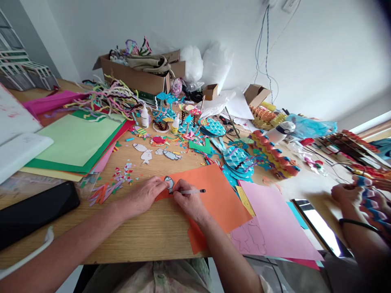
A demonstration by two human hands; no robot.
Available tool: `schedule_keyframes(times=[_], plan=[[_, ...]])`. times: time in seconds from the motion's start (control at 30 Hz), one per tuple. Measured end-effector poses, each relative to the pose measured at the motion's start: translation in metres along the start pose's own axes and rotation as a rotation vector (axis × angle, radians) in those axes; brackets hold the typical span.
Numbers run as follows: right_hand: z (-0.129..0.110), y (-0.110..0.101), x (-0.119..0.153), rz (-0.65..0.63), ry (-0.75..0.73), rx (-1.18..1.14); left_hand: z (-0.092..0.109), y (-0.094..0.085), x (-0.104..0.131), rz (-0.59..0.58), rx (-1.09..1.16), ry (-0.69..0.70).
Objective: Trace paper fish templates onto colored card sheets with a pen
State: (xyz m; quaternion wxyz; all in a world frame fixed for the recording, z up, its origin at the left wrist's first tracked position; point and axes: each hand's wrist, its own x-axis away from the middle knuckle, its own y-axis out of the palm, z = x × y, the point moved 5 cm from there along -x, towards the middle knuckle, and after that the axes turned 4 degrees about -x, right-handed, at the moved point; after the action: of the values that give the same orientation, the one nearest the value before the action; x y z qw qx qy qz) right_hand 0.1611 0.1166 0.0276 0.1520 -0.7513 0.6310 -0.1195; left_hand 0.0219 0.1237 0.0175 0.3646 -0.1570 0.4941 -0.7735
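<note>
A small grey-and-white paper fish cutout (168, 182) lies on an orange sheet of paper (221, 195) near its left corner. My left hand (148, 194) rests flat with its fingers stretched out, the tips pressing the cutout's left side against the sheet. My right hand (191, 205) is closed round a pen (194, 191) with a pale barrel and a dark end. The pen's tip is hidden by my fingers, close to the cutout's lower edge. More white fish cutouts (146, 155) lie on the table just beyond my hands.
Paper scraps (104, 193) and a dark phone (39, 209) lie to the left, below stacked coloured sheets (70, 138). Glue bottles (145, 116) stand behind. Blue honeycomb paper fish (238, 158) and pink paper (275, 219) are rightward. Another person's hands (350, 193) hold a folded paper piece.
</note>
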Motion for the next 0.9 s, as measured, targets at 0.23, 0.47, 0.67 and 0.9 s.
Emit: schedule_keyframes(times=[0.23, 0.47, 0.67, 0.9], plan=[[-0.002, 0.001, -0.002, 0.001, -0.024, 0.024, 0.001, 0.000, 0.001, 0.014, -0.001, 0.013], [-0.003, 0.000, -0.007, 0.023, 0.002, 0.071, 0.003, -0.002, 0.001, 0.048, -0.029, 0.042], [-0.004, 0.001, -0.008, 0.024, -0.017, 0.077, 0.000, 0.001, 0.001, 0.061, -0.035, 0.058], [0.001, 0.001, -0.011, -0.010, -0.027, 0.065, -0.004, 0.004, 0.002, 0.073, -0.083, 0.040]])
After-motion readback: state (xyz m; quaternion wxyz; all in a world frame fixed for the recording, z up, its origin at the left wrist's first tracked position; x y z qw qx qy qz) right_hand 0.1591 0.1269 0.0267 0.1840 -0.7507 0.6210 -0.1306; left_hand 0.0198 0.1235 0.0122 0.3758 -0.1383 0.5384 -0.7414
